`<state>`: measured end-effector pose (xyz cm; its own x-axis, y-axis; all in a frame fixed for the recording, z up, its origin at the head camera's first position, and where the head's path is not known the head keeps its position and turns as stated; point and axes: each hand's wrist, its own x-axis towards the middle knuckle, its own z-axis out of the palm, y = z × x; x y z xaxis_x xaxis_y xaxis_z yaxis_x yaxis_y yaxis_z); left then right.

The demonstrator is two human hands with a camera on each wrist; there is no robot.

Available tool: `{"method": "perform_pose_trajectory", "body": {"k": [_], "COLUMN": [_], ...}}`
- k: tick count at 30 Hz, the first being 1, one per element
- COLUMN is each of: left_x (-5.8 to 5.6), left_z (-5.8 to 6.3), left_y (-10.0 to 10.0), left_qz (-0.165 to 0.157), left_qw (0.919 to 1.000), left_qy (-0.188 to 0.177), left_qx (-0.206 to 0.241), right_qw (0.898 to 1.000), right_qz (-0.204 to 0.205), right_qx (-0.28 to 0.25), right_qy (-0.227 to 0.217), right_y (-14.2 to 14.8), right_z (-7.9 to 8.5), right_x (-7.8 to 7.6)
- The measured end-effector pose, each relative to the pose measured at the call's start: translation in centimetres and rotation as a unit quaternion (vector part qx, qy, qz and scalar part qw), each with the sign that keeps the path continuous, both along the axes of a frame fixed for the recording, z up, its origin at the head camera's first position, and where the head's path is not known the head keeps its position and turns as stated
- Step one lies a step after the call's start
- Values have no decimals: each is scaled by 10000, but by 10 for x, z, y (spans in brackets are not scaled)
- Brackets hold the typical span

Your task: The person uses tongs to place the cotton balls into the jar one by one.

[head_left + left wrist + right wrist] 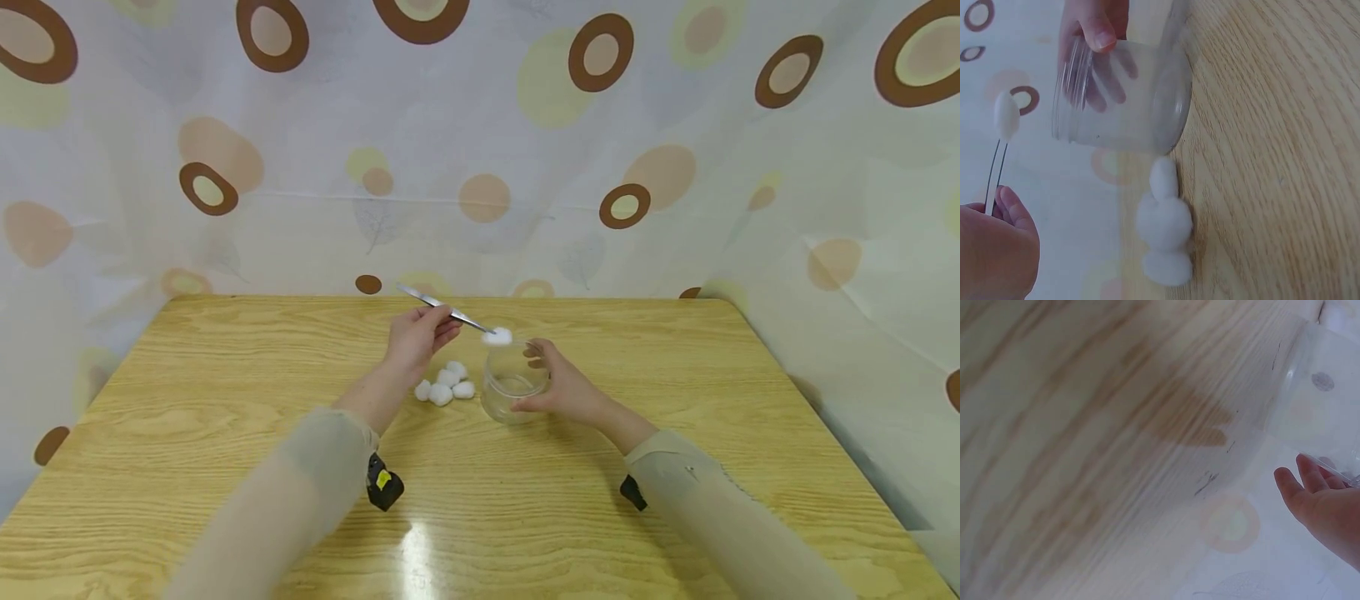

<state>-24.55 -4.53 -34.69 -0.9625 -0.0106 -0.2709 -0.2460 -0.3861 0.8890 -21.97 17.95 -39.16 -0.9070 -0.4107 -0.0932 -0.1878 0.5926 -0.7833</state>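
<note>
Wood-grain table (510, 500), clear jar (510, 379), puffy white cotton balls (441, 394).

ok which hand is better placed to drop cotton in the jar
Likely the left hand: its tweezers hold a cotton ball near the top of the jar, which the right hand grips.

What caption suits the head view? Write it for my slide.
Left grip holds tweezers bearing a cotton ball near a clear jar held by the right grip.
</note>
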Motion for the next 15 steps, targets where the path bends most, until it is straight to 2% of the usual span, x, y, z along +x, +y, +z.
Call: {"method": "perform_pose_trajectory", "body": {"k": [8, 15], "left_x": [-1, 0], "left_z": [-4, -7], "left_y": [19, 23], "left_qz": [47, -32], "left_qw": [9999, 9999], "left_qy": [56, 63], "left_qx": [-80, -144], "right_qw": [10000, 9998], "right_qz": [-12, -48], "right_qx": [-85, -180], "right_qy": [22, -72], "right_y": [0, -1], "right_z": [-2, 0], "right_x": [-1, 1]}}
